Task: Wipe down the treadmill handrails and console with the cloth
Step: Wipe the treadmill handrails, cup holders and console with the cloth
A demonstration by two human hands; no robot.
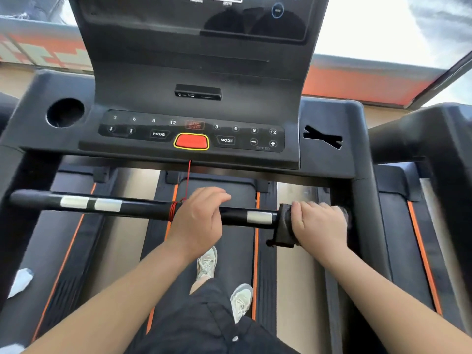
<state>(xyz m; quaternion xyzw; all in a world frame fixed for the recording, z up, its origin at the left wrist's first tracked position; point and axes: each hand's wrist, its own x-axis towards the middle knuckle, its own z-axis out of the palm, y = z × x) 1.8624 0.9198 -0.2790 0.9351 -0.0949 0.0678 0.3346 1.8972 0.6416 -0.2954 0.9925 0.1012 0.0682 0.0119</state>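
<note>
A black front handrail (pixel 143 209) with silver sensor patches crosses the view below the console (pixel 191 134). My left hand (pixel 198 221) rests over the bar near its middle, fingers curled round it, just right of a red cord wound on the bar. My right hand (pixel 319 224) grips a dark grey cloth (pixel 283 229) wrapped round the bar's right end, close to the right upright. A corner of the cloth hangs below the bar.
The console has a red stop button (pixel 191 141), a cup hole (pixel 65 112) at left and a slotted holder (pixel 323 139) at right. A red safety cord (pixel 188 180) runs down from the console to the bar. My shoes stand on the belt (pixel 229 251). Another treadmill stands on the right.
</note>
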